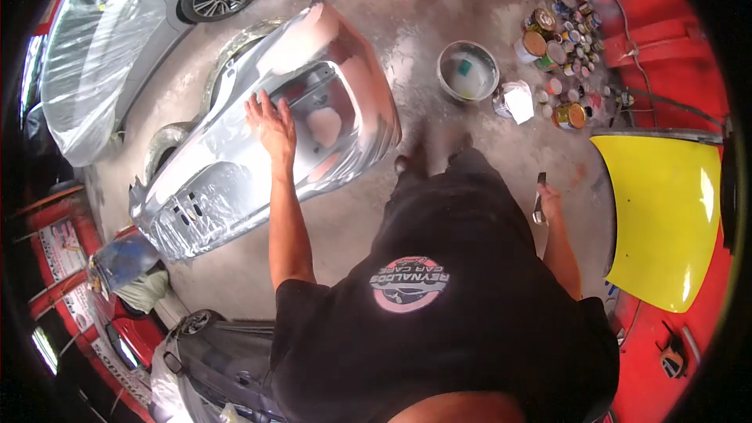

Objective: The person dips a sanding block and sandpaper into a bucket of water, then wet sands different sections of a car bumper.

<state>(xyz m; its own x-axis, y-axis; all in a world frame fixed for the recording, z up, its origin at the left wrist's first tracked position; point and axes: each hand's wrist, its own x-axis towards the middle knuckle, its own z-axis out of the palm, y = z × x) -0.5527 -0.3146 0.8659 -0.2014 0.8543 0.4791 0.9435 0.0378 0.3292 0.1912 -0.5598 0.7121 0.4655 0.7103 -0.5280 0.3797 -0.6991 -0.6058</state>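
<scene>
A large silver car body panel with pinkish and pale sanded patches lies propped on tires to my left. My left hand reaches over it, fingers spread, holding nothing. The palm appears to rest on the panel's surface, though contact is hard to confirm. Low at my right side, my right hand is closed around a narrow, flat, dark block with a pale side. Its exact kind cannot be made out.
Ahead on the concrete floor stand a bucket with a green piece inside and a can with white paper. Several paint cans crowd the red wall. A yellow panel stands at right. A plastic-covered car is at upper left.
</scene>
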